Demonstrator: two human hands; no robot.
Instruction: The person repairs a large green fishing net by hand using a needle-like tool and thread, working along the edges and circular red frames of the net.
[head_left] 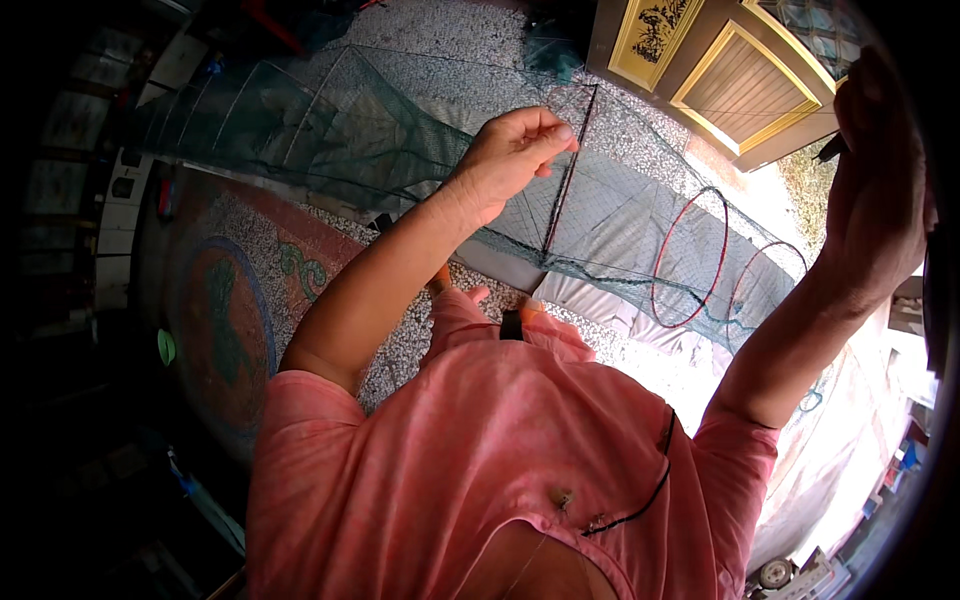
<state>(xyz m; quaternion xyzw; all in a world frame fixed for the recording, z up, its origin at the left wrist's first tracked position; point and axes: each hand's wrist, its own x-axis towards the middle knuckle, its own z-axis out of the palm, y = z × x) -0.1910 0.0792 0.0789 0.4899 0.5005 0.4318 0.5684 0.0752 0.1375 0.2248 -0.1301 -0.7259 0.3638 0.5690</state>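
Observation:
My left hand [515, 155] is raised above a long green net [400, 130], its thumb and fingers pinched together. Whatever lies in that pinch is too fine to make out. A dark straight rod [570, 175] crosses the net just beside the fingertips. At the far right my right hand [880, 190] is held up high, in shadow, with its fingers curled. A small dark object [831, 148] pokes out beside it; its kind is unclear. A faint thin line [740, 110] runs toward the right hand. Red hoops [690, 257] hold part of the net open.
Pale cloth [590, 290] lies under the net on a pebbled floor [385, 350]. A brown and yellow panelled door [740, 90] stands at the back right. A round patterned inlay [225, 340] marks the floor at left. Bright sheeting [830, 470] spreads at the lower right.

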